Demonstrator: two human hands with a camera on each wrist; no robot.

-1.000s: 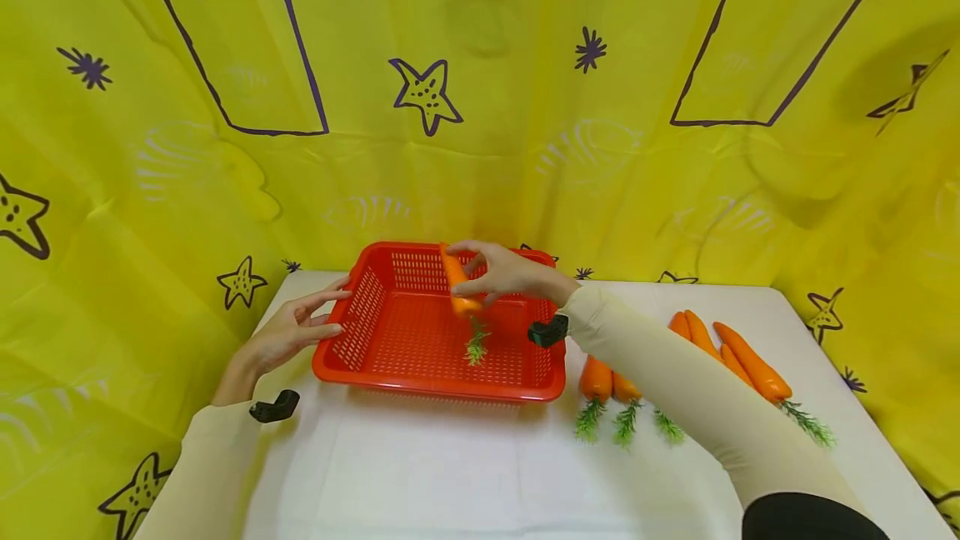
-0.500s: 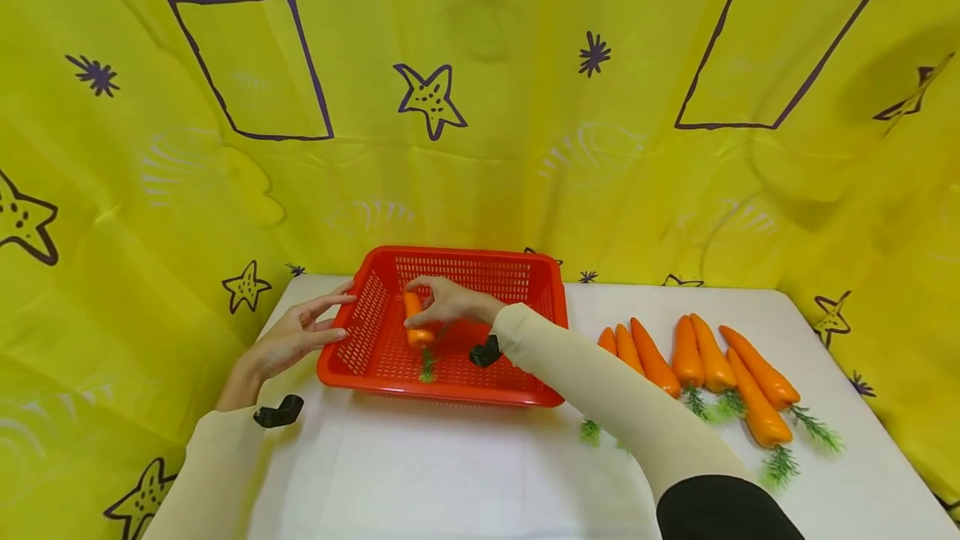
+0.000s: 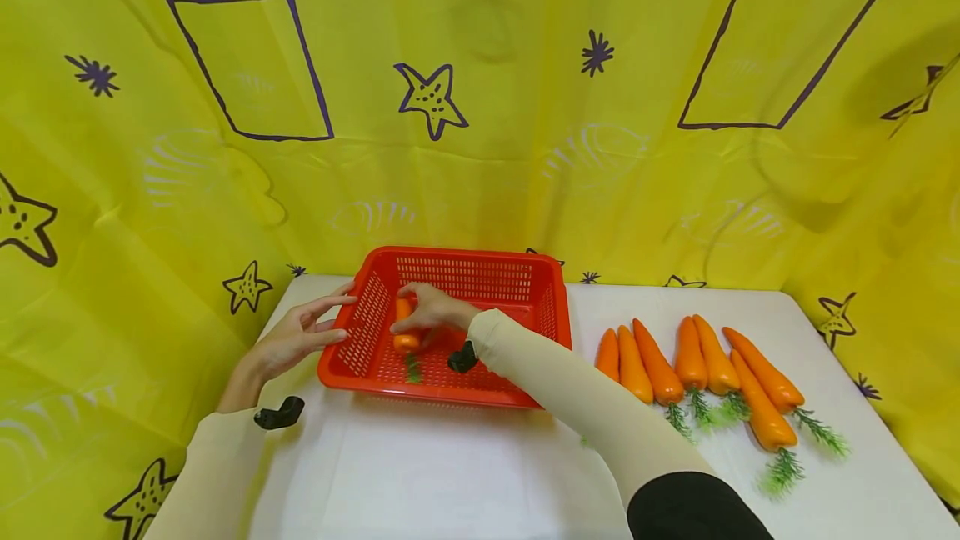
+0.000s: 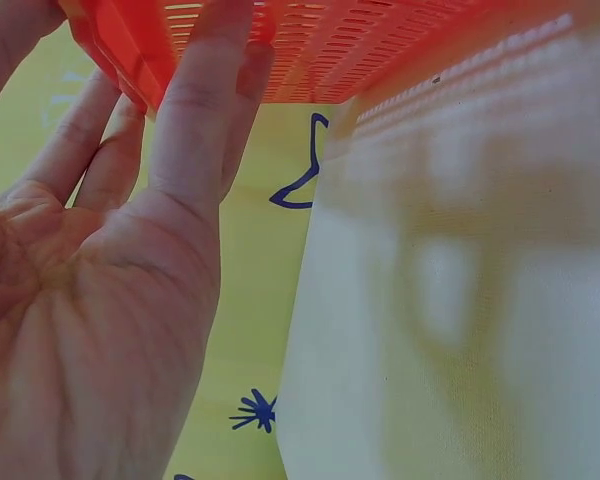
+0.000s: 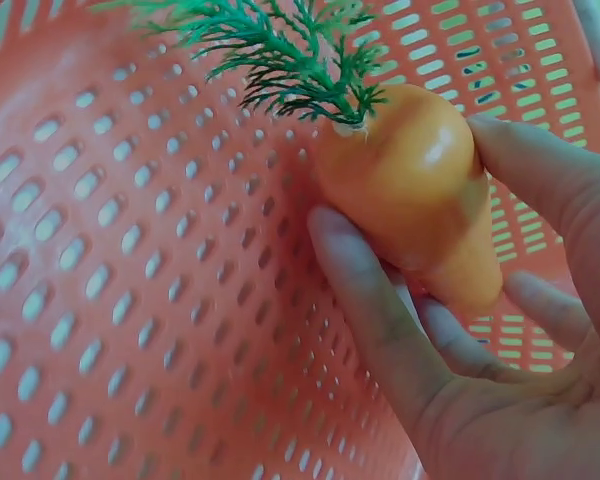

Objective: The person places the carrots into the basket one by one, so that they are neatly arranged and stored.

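Holding: the right hand [image 3: 431,311] grips one carrot [image 3: 405,327] inside the red basket [image 3: 517,394], with its fingers [image 5: 365,300] and thumb curled around the orange body.
Right wrist view: only this close look shows the carrot's [image 5: 420,190] thick top, its green leaves [image 5: 280,45], and the holes in the basket [image 5: 130,250] floor right behind it.
Left wrist view: only here can you see the left hand [image 4: 100,300] from below, palm open, straight fingers [image 4: 205,110] touching the basket's [image 4: 360,45] outer wall.
Head view: the left hand [image 3: 288,340] rests on the basket's left side, fingers spread wide.
Basket: it sits near the table's [image 3: 450,473] back left corner, and the held carrot is the only thing seen in it, by the left wall.
Carrot's direction: long way runs back to front, leaves toward the table's front edge, thin tip toward the back.
Other carrots [image 3: 705,369]: a row lies on the table's right side, leaves toward the front edge.
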